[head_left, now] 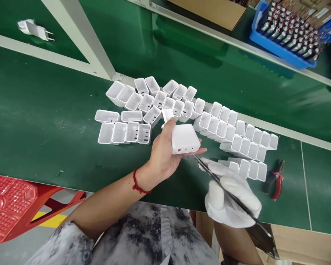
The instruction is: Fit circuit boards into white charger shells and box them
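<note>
My bare left hand [163,152] grips a white charger [185,136] whose port side, with one red port and two small dark ones, faces me. Wearing a white glove, my right hand [231,195] is closed around a pair of long dark tweezers [217,180]. Their tips meet the charger's port face near its lower edge; whether they enter a port I cannot tell. Just behind my left thumb is a small white piece [168,115]. Rows of open white charger housings [132,101] stand beyond my hands, and more housings [245,147] lie to the right.
Red-handled pliers [278,184] lie on the green bench [57,136] at the right. A white plug adapter [35,30] rests at the back left. On the rear shelf sit a blue bin [281,47] of small parts and a cardboard box [212,11]. A red stool [13,206] stands left.
</note>
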`<state>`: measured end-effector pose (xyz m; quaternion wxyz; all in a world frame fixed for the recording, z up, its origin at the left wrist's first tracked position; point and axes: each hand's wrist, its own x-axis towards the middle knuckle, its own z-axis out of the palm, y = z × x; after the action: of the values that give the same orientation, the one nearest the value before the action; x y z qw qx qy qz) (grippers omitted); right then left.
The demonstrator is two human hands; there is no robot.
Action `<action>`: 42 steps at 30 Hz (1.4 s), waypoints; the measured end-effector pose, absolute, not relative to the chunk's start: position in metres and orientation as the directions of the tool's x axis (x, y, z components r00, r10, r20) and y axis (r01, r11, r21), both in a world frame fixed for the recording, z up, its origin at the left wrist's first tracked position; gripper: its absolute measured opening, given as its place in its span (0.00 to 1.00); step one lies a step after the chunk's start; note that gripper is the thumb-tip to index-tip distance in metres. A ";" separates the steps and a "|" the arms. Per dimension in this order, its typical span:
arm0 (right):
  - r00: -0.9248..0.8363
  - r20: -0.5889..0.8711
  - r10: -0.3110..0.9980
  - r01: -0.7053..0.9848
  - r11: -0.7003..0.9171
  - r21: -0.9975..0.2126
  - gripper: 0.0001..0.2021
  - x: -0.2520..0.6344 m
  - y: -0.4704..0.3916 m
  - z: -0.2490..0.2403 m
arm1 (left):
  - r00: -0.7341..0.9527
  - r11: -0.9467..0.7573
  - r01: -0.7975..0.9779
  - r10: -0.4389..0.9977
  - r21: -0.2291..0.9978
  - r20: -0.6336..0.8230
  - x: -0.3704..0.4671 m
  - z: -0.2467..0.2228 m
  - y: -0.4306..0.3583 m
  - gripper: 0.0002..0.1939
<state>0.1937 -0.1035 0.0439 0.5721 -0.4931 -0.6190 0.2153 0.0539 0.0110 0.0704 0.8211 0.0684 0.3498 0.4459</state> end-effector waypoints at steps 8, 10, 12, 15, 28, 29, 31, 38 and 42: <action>-0.020 0.645 0.764 0.526 0.557 -0.643 0.31 0.188 -0.095 0.054 | 0.342 0.575 -0.675 0.799 0.462 -0.495 0.055 0.071 0.010 0.18; -0.023 0.636 0.772 0.576 0.530 -0.622 0.30 0.187 -0.098 0.054 | 0.328 0.566 -0.670 0.806 0.480 -0.492 0.056 0.070 0.010 0.18; -0.037 0.614 0.788 0.616 0.502 -0.607 0.28 0.184 -0.100 0.056 | 0.309 0.558 -0.664 0.811 0.498 -0.497 0.057 0.068 0.010 0.18; 0.051 0.565 0.823 0.554 0.447 -0.702 0.25 0.179 -0.097 0.060 | 0.286 0.563 -0.645 0.805 0.517 -0.520 0.057 0.064 0.010 0.18; 0.340 0.380 0.860 -0.001 0.404 -0.915 0.16 0.179 -0.097 0.066 | 0.356 0.591 -0.612 0.799 0.525 -0.484 0.056 0.067 0.014 0.21; 0.327 0.413 0.850 0.055 0.419 -0.906 0.16 0.180 -0.098 0.064 | 0.356 0.591 -0.614 0.799 0.523 -0.484 0.056 0.067 0.013 0.20; 0.315 0.453 0.834 0.138 0.432 -0.891 0.17 0.181 -0.099 0.060 | 0.356 0.590 -0.616 0.799 0.522 -0.485 0.055 0.068 0.013 0.20; 0.246 0.647 0.722 0.338 0.562 -0.755 0.27 0.183 -0.093 0.053 | 0.315 0.601 -0.612 0.781 0.513 -0.539 0.058 0.070 0.012 0.18; 0.248 0.691 0.679 0.400 0.578 -0.711 0.26 0.180 -0.085 0.050 | 0.308 0.608 -0.589 0.778 0.532 -0.548 0.056 0.070 0.016 0.18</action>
<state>0.1798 -0.0847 0.0501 0.6513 -0.4469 -0.6039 0.1071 0.0560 0.0155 0.0700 0.8002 0.1165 0.4045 0.4273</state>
